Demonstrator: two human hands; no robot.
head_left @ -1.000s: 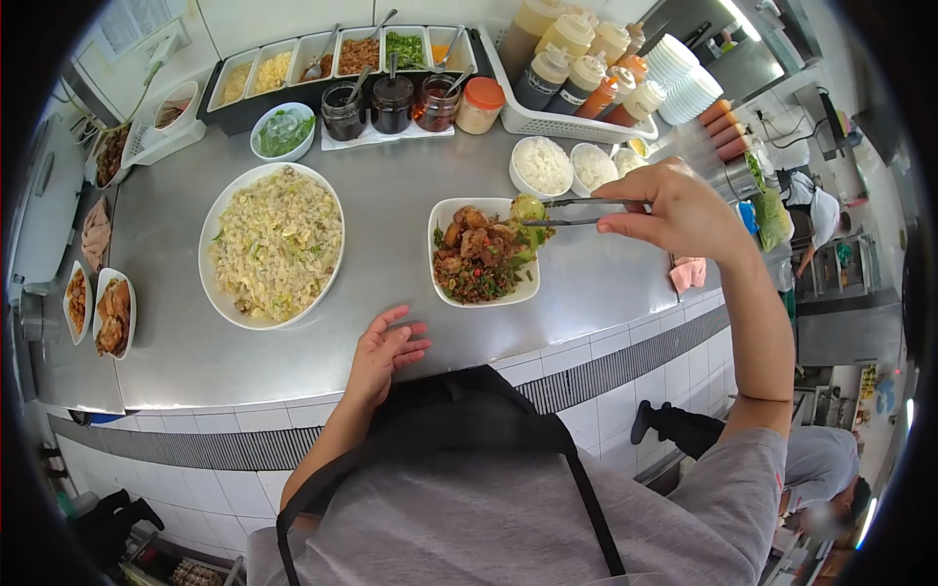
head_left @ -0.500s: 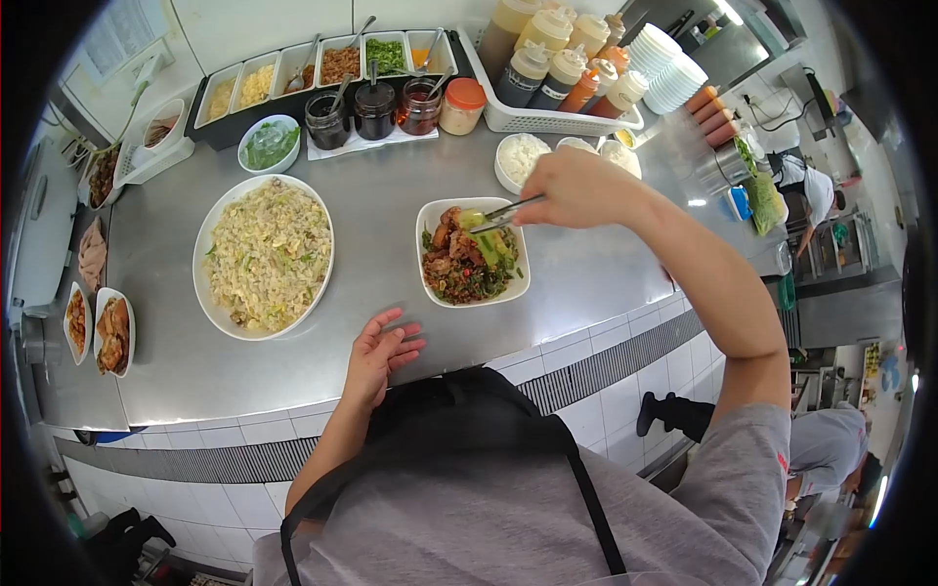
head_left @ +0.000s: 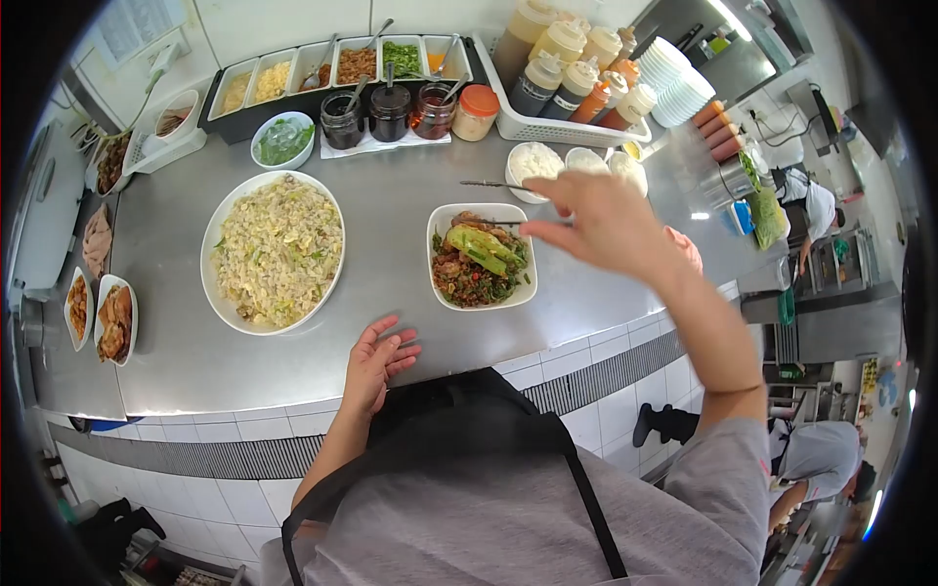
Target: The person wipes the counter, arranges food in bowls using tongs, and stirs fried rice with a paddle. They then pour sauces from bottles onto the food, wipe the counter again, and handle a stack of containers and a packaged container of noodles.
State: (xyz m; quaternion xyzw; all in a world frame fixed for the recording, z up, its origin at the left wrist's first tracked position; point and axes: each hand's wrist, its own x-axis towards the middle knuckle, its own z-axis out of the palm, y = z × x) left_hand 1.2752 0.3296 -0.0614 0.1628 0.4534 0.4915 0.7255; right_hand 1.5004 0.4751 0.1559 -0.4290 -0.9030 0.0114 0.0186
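Note:
My right hand (head_left: 596, 220) holds metal tongs (head_left: 495, 184) by the back end, their two arms spread apart over the far side of a square white bowl (head_left: 437, 283). Inside that bowl, green vegetable pieces (head_left: 481, 246) lie on top of browned meat (head_left: 451, 266) and chopped greens with red bits. Between the tong arms I see no food. My left hand (head_left: 379, 359) is at the counter's front edge, fingers spread and holding nothing. To its upper left stands a large white bowl of fried rice (head_left: 276, 252).
Topping trays (head_left: 357, 64), sauce jars (head_left: 389, 111) and a basket (head_left: 576, 132) of squeeze bottles line the back. Small rice bowls (head_left: 535, 162) stand behind my right hand. Two side dishes (head_left: 117, 322) sit at left. Co-workers (head_left: 821, 459) are at the right.
The tongs have opened and let go of the green vegetable, which now rests on the meat. My right hand has moved slightly right and toward me. My left hand has hardly moved.

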